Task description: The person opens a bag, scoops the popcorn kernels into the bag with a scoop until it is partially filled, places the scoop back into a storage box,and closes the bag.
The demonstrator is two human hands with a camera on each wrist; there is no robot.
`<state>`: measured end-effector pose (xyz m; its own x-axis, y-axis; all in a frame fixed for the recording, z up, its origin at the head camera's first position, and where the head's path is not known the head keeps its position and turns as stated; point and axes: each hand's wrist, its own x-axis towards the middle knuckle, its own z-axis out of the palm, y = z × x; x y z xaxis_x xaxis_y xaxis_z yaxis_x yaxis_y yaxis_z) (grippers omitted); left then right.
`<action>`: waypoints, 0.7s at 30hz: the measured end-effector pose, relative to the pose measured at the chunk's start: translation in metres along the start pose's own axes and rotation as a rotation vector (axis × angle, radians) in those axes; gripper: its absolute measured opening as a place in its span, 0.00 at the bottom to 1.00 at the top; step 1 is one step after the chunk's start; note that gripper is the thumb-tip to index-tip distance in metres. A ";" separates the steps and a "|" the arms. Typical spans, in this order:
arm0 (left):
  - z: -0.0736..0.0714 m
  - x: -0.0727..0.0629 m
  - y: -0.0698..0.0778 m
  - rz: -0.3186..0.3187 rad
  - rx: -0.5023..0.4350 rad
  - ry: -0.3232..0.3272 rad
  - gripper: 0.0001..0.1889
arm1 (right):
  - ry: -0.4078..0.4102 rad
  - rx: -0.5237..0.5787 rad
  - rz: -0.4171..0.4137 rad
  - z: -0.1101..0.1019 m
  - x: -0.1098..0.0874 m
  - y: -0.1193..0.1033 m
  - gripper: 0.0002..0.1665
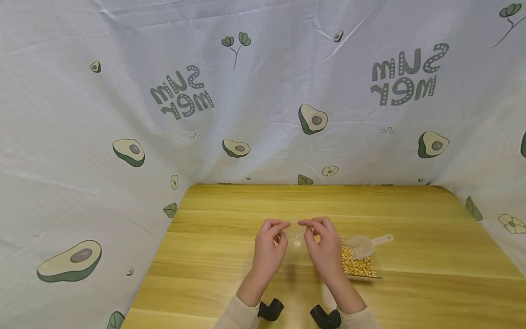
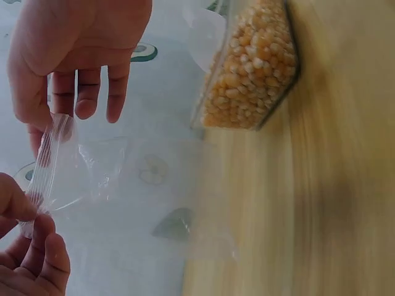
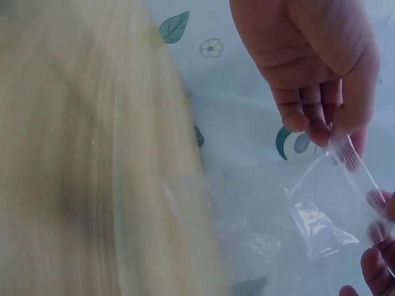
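Note:
Between my two hands hangs a clear zip-top bag (image 1: 296, 236), with its ridged zip strip uppermost and its see-through body dangling below. My left hand (image 1: 269, 249) pinches one end of the strip between thumb and fingers. At the other end my right hand (image 1: 323, 244) pinches it the same way, its remaining fingers held loosely. The left wrist view shows the strip (image 2: 46, 160) stretched between both hands. Nothing shows inside the bag (image 3: 265, 216), only creases and shine.
Just right of my right hand, a clear box (image 1: 379, 274) of yellow corn kernels (image 1: 355, 264) sits on the wooden table (image 1: 213, 228). A translucent scoop (image 1: 363, 245) lies on the kernels, handle pointing right. Printed cloth (image 1: 267, 100) hangs behind and at the sides.

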<state>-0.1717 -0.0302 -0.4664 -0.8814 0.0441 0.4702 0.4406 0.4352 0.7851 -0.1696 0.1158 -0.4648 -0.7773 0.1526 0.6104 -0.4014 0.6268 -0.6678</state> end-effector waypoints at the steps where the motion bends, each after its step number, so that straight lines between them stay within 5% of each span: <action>1: -0.001 0.001 0.001 -0.006 -0.008 -0.008 0.15 | 0.003 -0.007 -0.010 0.000 0.001 -0.001 0.13; 10: -0.001 0.000 -0.002 -0.031 -0.045 -0.080 0.17 | -0.093 -0.026 0.041 0.003 -0.001 0.000 0.11; 21: 0.002 -0.006 -0.010 -0.069 -0.010 -0.064 0.18 | -0.164 0.000 0.030 0.003 -0.009 0.005 0.20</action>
<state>-0.1710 -0.0333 -0.4784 -0.9186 0.0723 0.3886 0.3802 0.4306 0.8186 -0.1662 0.1151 -0.4755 -0.8575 0.0449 0.5125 -0.3767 0.6237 -0.6849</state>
